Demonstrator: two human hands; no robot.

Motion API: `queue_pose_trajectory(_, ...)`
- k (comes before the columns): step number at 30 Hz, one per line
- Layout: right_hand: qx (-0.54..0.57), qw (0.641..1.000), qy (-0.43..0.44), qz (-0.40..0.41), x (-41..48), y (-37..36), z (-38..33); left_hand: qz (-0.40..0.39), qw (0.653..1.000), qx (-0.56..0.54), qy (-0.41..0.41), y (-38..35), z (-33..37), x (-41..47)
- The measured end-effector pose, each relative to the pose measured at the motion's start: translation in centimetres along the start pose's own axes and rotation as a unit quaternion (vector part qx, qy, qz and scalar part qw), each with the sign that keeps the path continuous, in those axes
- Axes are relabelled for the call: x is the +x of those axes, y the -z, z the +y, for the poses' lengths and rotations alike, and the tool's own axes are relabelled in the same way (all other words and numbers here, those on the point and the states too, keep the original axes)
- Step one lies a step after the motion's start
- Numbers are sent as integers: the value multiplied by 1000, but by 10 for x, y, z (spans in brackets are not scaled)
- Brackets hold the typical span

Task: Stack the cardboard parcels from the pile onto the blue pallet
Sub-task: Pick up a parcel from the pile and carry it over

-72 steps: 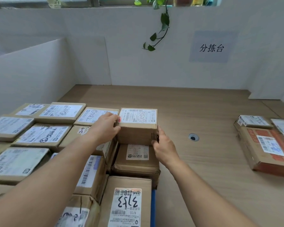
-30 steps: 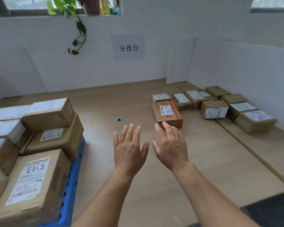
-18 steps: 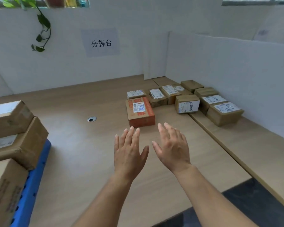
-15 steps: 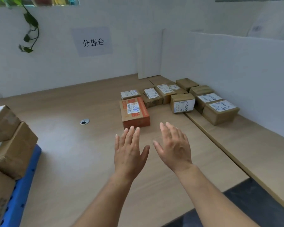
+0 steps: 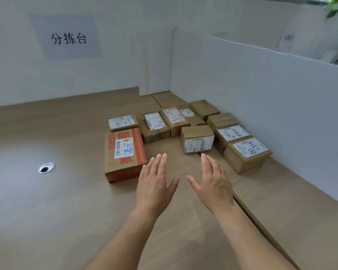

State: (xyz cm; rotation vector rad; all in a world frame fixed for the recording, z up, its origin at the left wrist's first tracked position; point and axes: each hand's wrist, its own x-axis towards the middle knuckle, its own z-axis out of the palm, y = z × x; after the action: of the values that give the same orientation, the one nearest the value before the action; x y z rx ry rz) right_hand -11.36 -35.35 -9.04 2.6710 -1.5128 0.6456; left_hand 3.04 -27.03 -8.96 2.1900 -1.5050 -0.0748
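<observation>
With left hand [image 5: 154, 184] and right hand [image 5: 213, 186] flat-fingered and empty, take the orange-printed parcel [image 5: 124, 152] by opposite sides: stiff cardboard, probably light, corners crushable.

L hand [image 5: 155, 184] & R hand [image 5: 213, 185] side by side, backs up, fingers straight, holding nothing.

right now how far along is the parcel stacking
Done: cannot be judged, the blue pallet is out of view. In hand: nothing; the left hand and right hand are open and empty, held out toward the pile, nearest the orange-printed parcel. Left: about ten boxes in it, on the table by the white partition.
</observation>
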Motion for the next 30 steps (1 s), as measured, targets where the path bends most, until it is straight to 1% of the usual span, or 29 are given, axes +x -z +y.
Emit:
queue_pose_trajectory(3, 12, 999, -35, -25, 21, -12, 26, -15, 1000, -9, -1, -17, 4, 32)
queue_pose_trajectory(5, 19, 997, -51, -62, 33, -18, 41, -31, 999, -14, 4, -30, 9, 46)
queue_pose_trajectory(9, 24, 991, -76, -109, 62, -33, 72, -52, 998, -11, 19, -56, 16, 74)
queue_pose_trajectory(13, 41, 982, -105, -152, 98, -52, 97, -72, 996, -13, 59, -80, 23, 103)
queue_pose_trajectory(18, 77, 969, -120, -203, 138, -79, 118, -106, 990, -5, 90, -112, 28, 141)
queue_pose_trajectory(22, 98, 962, -129, -221, 162, -101, 127, -132, 982, -5, 133, -132, 29, 173)
queue_pose_trajectory(24, 128, 956, -140, -224, 172, -111, 130, -135, 980, -18, 146, -139, 30, 186)
queue_pose_trajectory(27, 195, 941, -157, -226, 182, -124, 134, -146, 974, -59, 165, -150, 29, 199)
queue_pose_trajectory(30, 230, 932, -170, -222, 185, -134, 134, -150, 962, -119, 196, -159, 27, 204)
